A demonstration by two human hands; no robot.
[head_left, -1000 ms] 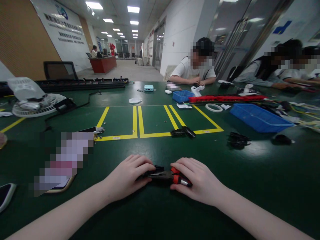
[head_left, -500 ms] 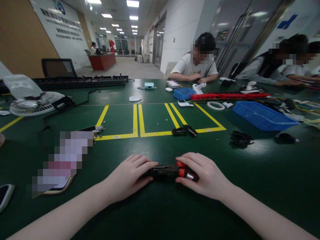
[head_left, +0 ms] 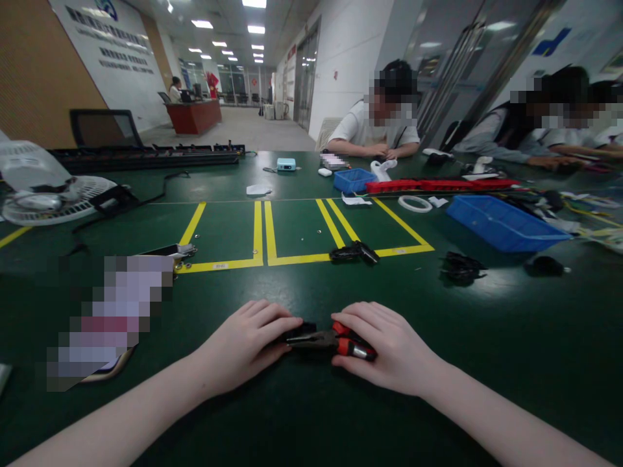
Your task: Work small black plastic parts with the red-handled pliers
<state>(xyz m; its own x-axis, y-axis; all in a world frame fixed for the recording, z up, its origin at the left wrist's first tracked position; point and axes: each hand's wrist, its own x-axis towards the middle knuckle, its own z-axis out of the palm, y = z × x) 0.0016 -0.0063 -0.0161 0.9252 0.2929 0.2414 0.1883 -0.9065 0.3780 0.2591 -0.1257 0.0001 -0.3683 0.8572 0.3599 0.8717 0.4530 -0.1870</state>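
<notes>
My right hand [head_left: 387,347] is closed around the red and black handles of a pair of long-nose pliers [head_left: 316,339]. Their dark jaws point left, with the tip close to the fingers of my left hand [head_left: 250,340]. That hand pinches a small black part [head_left: 304,328], mostly covered by its fingers; the visible end lies just behind the plier jaws. Whether jaws and part touch, I cannot tell. Beyond both hands, a few similar black pieces [head_left: 354,252] rest across the yellow tape on the green table [head_left: 302,421].
On the left, a phone [head_left: 109,370] lies under a blurred sheet, with a white fan [head_left: 53,188] behind it. To the right are a blue bin [head_left: 506,224], a crumpled black bundle [head_left: 462,267] and a tape roll [head_left: 415,204]. A person [head_left: 374,126] sits across the table.
The pliers have turned slightly and moved left, so their jaws now show in front of the black part. My view has shifted a little; both hands keep their grip.
</notes>
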